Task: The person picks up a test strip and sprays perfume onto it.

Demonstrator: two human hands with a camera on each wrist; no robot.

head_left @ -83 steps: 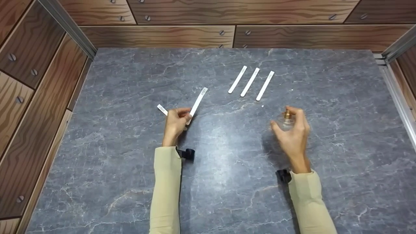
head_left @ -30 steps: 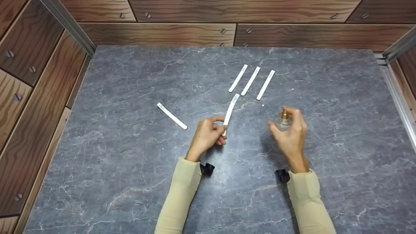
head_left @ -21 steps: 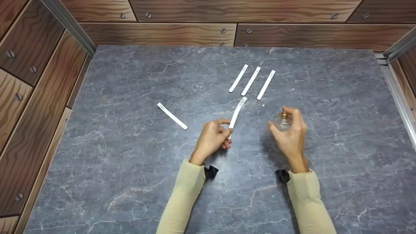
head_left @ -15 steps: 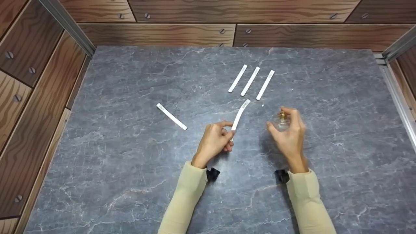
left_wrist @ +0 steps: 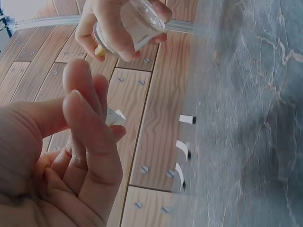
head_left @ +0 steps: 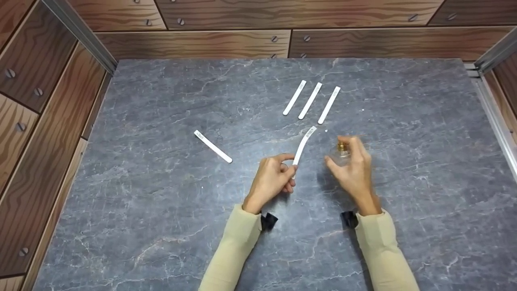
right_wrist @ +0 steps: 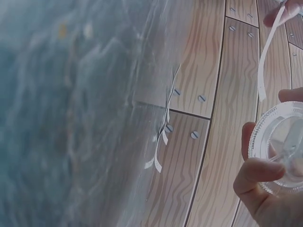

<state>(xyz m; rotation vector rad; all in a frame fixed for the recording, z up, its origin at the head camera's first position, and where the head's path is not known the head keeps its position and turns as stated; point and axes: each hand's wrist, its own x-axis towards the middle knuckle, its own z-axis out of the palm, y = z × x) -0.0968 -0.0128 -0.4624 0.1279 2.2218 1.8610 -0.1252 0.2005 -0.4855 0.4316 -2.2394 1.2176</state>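
Observation:
Between thumb and fingers, my left hand (head_left: 270, 180) pinches the near end of a white paper test strip (head_left: 301, 148). The strip is held above the table, and its far, printed end bends to the right. In the left wrist view the fingers hide most of this strip (left_wrist: 115, 118). My right hand (head_left: 356, 173) grips a clear glass perfume bottle (head_left: 343, 153) with a gold spray top, the forefinger at the top. The right wrist view shows the round ribbed base of the bottle (right_wrist: 265, 137) and the held strip (right_wrist: 263, 64). A gap separates bottle and strip.
Three similar strips, left (head_left: 294, 98), middle (head_left: 310, 101) and right (head_left: 329, 105), lie side by side at the back. Another strip (head_left: 213, 147) lies slanted on the left. Wood-patterned walls (head_left: 194, 44) border the grey marbled table (head_left: 161, 210).
The left hand has carried its strip right and slightly nearer the person, away from the slanted strip. The right hand has moved a little left with the bottle. The held strip now bends more.

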